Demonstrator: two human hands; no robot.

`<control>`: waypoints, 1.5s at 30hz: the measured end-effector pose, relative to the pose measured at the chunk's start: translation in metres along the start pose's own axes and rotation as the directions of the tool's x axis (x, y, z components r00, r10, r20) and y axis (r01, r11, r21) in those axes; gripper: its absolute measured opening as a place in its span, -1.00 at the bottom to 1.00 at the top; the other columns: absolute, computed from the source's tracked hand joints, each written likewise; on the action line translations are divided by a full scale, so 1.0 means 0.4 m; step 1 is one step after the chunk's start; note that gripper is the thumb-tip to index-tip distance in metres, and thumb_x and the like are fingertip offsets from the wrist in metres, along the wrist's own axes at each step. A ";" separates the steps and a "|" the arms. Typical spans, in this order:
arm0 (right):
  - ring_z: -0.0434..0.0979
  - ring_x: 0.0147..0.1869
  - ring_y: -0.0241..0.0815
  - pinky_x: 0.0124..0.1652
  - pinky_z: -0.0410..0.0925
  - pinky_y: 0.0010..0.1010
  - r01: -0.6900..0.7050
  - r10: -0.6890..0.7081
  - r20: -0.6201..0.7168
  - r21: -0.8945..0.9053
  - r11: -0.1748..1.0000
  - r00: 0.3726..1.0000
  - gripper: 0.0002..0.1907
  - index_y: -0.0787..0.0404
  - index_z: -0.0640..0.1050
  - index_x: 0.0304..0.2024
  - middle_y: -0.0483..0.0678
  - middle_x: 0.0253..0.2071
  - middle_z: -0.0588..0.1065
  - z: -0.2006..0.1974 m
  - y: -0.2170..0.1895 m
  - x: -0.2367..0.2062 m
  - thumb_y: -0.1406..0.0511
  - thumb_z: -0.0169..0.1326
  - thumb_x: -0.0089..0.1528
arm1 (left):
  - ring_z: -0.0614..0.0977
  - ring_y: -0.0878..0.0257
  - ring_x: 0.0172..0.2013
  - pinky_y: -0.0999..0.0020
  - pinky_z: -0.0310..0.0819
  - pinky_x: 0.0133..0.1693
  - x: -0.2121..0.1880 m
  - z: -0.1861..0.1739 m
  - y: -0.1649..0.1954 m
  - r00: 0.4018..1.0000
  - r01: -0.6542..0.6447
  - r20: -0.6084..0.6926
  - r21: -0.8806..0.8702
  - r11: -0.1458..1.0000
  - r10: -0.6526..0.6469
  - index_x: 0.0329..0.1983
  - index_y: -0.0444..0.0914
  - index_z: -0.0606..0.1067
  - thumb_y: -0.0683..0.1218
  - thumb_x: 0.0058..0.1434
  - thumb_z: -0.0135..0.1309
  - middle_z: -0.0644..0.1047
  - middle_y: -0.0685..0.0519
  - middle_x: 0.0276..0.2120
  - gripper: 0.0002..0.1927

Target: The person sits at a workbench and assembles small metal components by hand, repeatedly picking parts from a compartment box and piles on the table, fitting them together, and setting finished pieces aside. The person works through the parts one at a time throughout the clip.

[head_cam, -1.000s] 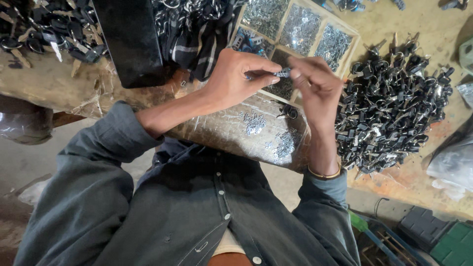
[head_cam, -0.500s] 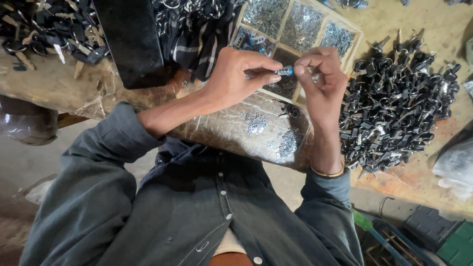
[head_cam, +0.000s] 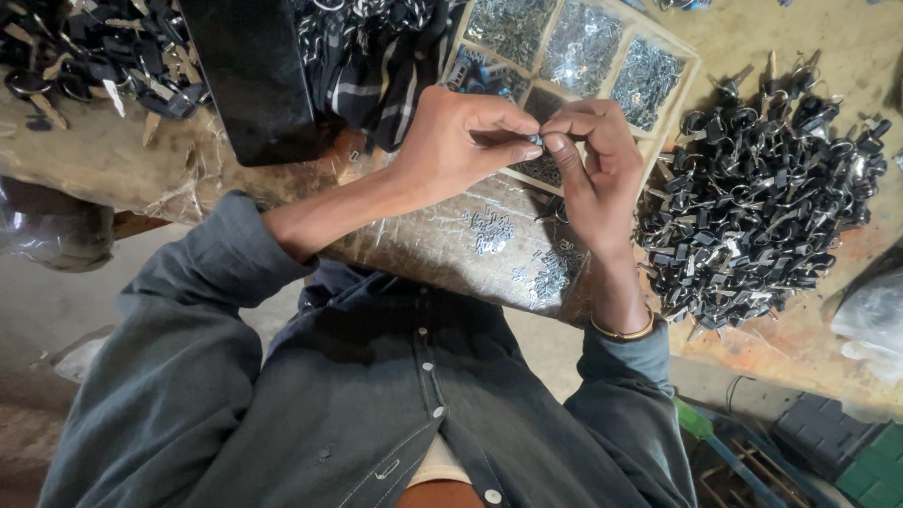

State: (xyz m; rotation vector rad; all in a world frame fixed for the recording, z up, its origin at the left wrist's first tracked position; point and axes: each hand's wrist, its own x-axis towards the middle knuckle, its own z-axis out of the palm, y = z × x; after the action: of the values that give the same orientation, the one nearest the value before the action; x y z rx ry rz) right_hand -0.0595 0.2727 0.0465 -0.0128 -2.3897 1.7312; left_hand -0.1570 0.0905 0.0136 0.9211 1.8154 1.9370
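Note:
My left hand [head_cam: 463, 141] and my right hand [head_cam: 594, 169] meet fingertip to fingertip above the bench, both pinching one small dark metal part [head_cam: 537, 141] that is mostly hidden by the fingers. Right under them lies a compartmented tray [head_cam: 679, 87] filled with small shiny metal pieces. A big heap of black-headed keys [head_cam: 764, 212] sits just to the right of my right hand. A few loose silvery bits [head_cam: 491, 230] lie on the foil-like sheet below my wrists.
A black rectangular block [head_cam: 249, 75] stands at the upper left, beside striped dark cloth [head_cam: 372, 56]. Another pile of dark keys [head_cam: 85, 56] fills the far left corner. A clear plastic bag [head_cam: 870, 320] lies at the right edge; dark crates [head_cam: 828, 442] sit on the floor.
Both hands have drawn closer together, and the small part between them is now more covered by the fingertips.

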 end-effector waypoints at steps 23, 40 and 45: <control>0.58 0.04 -0.15 0.03 0.43 -0.40 0.154 -0.150 0.041 -0.388 0.909 0.988 -0.87 0.33 0.62 -0.04 0.02 -0.02 0.55 -0.013 -0.038 0.010 0.49 0.29 0.37 | 0.79 0.24 -0.23 0.46 0.73 -0.23 -0.004 0.000 -0.009 1.000 -0.010 -0.018 0.055 0.998 0.011 -0.11 -0.32 0.66 -0.23 0.22 0.36 0.71 -0.05 -0.24 -0.81; 0.59 0.07 -0.16 0.10 0.43 -0.39 0.092 -0.102 -0.022 -0.280 0.956 0.995 -0.90 0.33 0.59 -0.02 0.02 -0.02 0.58 -0.014 -0.015 0.001 0.51 0.19 0.42 | 0.78 0.20 -0.15 0.41 0.77 -0.11 -0.008 0.009 -0.021 0.998 -0.056 -0.034 0.055 0.997 0.058 -0.05 -0.28 0.65 -0.26 0.27 0.30 0.70 -0.06 -0.13 -0.80; 0.58 0.03 -0.17 0.03 0.44 -0.38 0.194 -0.201 0.027 -0.411 0.891 0.979 -0.89 0.32 0.61 -0.05 0.01 -0.06 0.59 -0.010 -0.038 0.006 0.50 0.27 0.39 | 0.78 0.16 -0.10 0.37 0.75 -0.05 -0.008 0.008 -0.030 0.996 -0.081 -0.016 0.071 0.994 0.082 -0.06 -0.29 0.65 -0.27 0.25 0.31 0.69 -0.08 -0.12 -0.80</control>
State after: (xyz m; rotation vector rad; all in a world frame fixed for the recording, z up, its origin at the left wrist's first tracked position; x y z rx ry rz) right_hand -0.0597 0.2721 0.0624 0.1515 -2.5924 1.1115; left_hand -0.1549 0.0924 0.0013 1.0180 1.8956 1.9470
